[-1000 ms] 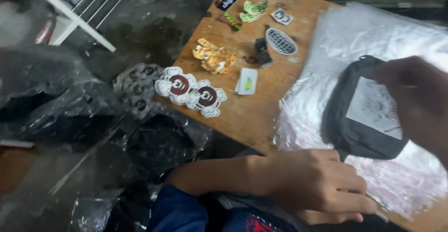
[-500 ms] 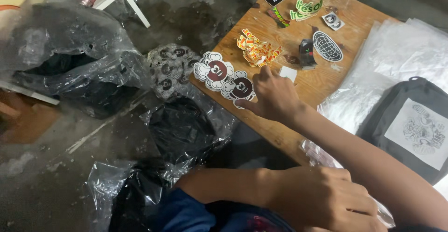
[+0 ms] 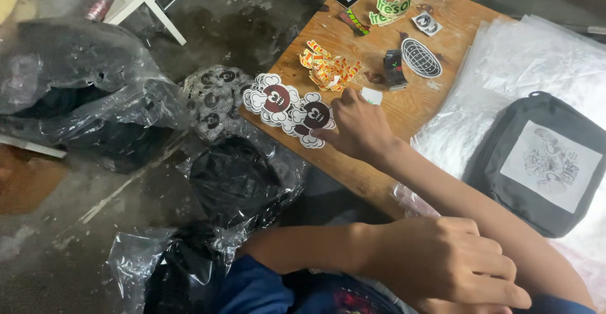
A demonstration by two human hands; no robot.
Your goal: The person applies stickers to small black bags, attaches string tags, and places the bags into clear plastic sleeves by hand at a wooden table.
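— What's my right hand (image 3: 358,128) doing?

— I see it stretched over the wooden table (image 3: 372,169), fingers curled loosely down, tips touching the flower-shaped sticker (image 3: 314,118) at the table's near edge. Whether it is pinching the sticker or only pressing on it, I cannot tell. A twin sticker (image 3: 273,99) lies just beside.

— And the left hand (image 3: 451,265)?

— Low in my view, clenched into a fist, knuckles up. I can't see anything in it. The black pouch (image 3: 540,162) rests apart on clear plastic bags (image 3: 505,55).

Cloud-edged stickers (image 3: 297,107) with dark red round faces lie flat, overlapping, at the wooden table's corner
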